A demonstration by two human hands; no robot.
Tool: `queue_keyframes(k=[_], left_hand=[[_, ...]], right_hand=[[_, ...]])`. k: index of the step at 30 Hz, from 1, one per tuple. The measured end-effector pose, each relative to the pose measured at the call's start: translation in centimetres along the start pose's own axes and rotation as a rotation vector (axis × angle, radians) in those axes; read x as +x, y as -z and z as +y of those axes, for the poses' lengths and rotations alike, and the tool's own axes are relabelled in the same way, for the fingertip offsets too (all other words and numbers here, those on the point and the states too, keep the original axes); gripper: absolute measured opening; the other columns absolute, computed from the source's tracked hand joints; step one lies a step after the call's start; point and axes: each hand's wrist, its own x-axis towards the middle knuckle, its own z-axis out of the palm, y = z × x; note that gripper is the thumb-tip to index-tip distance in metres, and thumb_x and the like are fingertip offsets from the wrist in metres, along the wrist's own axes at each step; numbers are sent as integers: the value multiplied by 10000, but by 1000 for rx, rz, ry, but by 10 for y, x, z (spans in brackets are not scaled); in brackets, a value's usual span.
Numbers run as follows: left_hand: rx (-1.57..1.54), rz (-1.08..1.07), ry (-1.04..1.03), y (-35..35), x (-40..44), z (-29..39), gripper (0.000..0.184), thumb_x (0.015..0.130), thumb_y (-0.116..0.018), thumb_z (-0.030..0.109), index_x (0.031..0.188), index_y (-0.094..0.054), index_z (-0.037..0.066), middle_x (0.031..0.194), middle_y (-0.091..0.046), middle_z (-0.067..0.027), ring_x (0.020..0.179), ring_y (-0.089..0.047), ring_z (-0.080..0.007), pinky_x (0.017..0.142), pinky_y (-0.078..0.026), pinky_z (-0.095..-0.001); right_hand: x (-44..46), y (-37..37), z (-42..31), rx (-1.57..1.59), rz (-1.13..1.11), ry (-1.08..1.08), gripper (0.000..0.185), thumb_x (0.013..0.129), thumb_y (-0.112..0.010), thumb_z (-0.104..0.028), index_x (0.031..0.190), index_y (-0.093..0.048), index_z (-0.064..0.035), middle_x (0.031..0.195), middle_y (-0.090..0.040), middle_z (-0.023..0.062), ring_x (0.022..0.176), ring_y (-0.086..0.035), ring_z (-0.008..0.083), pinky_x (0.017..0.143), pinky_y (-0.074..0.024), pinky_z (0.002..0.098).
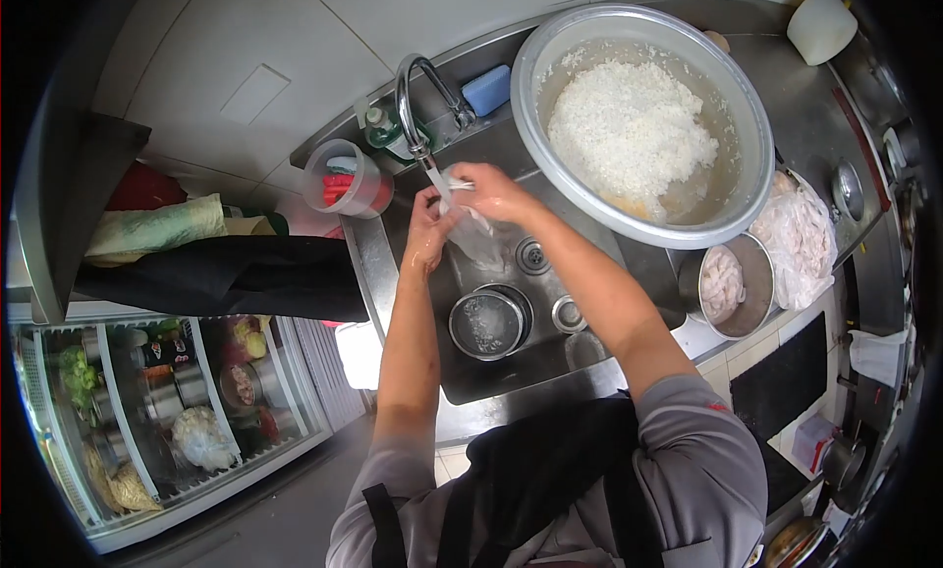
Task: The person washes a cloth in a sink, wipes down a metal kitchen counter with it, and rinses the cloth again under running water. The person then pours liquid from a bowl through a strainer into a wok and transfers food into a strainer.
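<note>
Water runs from the curved faucet (408, 97) over both of my hands above the steel sink (462, 372). My left hand (427, 231) has its fingers closed on a wet, translucent plastic bag (478, 242) that hangs down toward the basin. On the right of the stream, my right hand (488, 193) pinches the upper part of the same bag, near a small white piece. Below them, a round metal bowl (486, 324) holding water stands in the sink beside the drain (531, 256).
A large metal basin of rice (550, 165) stands at the upper right. Beyond it are a pot (754, 283) with pale meat and a bagged heap of meat (801, 234). Left of the faucet are a clear container (378, 190), green bottle (385, 131) and blue sponge (487, 90).
</note>
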Motion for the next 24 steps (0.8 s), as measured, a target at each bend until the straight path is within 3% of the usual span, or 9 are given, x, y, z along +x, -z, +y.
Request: queue_keyframes(k=[2, 7, 11, 13, 16, 18, 22, 23, 24], left_hand=[[-52, -70, 61, -1, 2, 2, 311, 904, -706, 65, 1152, -519, 65, 1211, -655, -83, 1093, -627, -159, 949, -486, -332], [-102, -14, -36, 15, 13, 22, 202, 913, -703, 81, 1075, -583, 59, 1038, -679, -62, 964, -645, -144, 872, -510, -314], [-134, 30, -107, -1, 5, 49, 228, 901, -719, 79, 1068, -568, 45, 1061, -676, -85, 962, -658, -171, 865, -528, -332], [12, 33, -109, -7, -1, 49, 302, 893, -737, 95, 1132, -563, 30, 1067, -675, -87, 989, -657, -186, 887, -523, -343], [405, -24, -92, -19, -14, 33, 374, 902, -737, 197, 1202, -605, 17, 1027, -684, -89, 978, -647, -192, 874, -510, -346], [726, -124, -7, -5, 1, 11, 360, 908, -722, 264, 1159, -659, 14, 1000, -692, -101, 931, -646, -198, 831, -510, -348], [313, 69, 37, -10, 8, 44, 237, 925, -619, 160, 1067, -696, -12, 906, -704, -81, 846, -646, -193, 778, -510, -351], [361, 142, 117, -6, 11, 53, 211, 919, -574, 118, 1035, -690, -16, 880, -695, -76, 809, -653, -179, 717, -513, -324], [388, 165, 137, -5, 8, 65, 204, 923, -571, 121, 1022, -688, -13, 877, -690, -77, 799, -654, -174, 702, -513, -319]], right_hand=[[7, -1, -6, -48, 43, 61, 344, 789, -725, -207, 1060, -676, -2, 926, -712, 113, 813, -659, 174, 746, -515, 343], [3, 13, -7, -55, -209, -111, 372, 784, -770, -315, 999, -703, -20, 911, -726, 139, 834, -676, 212, 755, -515, 381], [-27, 12, 54, -36, -246, -207, 373, 830, -769, -341, 984, -705, -6, 888, -719, 135, 838, -674, 238, 787, -501, 378], [-22, 19, 53, -106, -249, -273, 324, 855, -744, -284, 1024, -697, -12, 1030, -702, 154, 938, -665, 253, 852, -495, 382], [1, 19, 35, -190, -129, 35, 349, 845, -755, -279, 1064, -688, -16, 1206, -651, 162, 1044, -634, 246, 929, -482, 377], [10, -1, 23, 95, -38, 121, 396, 846, -760, -300, 1107, -671, -16, 1282, -612, 150, 1104, -609, 237, 961, -471, 370], [-15, -18, -10, 223, 32, 10, 516, 841, -776, -357, 1202, -636, -15, 1279, -619, 123, 1149, -593, 215, 985, -461, 353], [-16, -24, -3, 433, -75, 88, 570, 838, -771, -449, 1197, -657, -21, 1198, -657, 124, 1166, -589, 209, 991, -457, 351], [-22, -27, 5, 316, -136, -40, 566, 846, -761, -450, 1196, -664, -16, 1173, -673, 133, 1140, -609, 224, 988, -459, 362]])
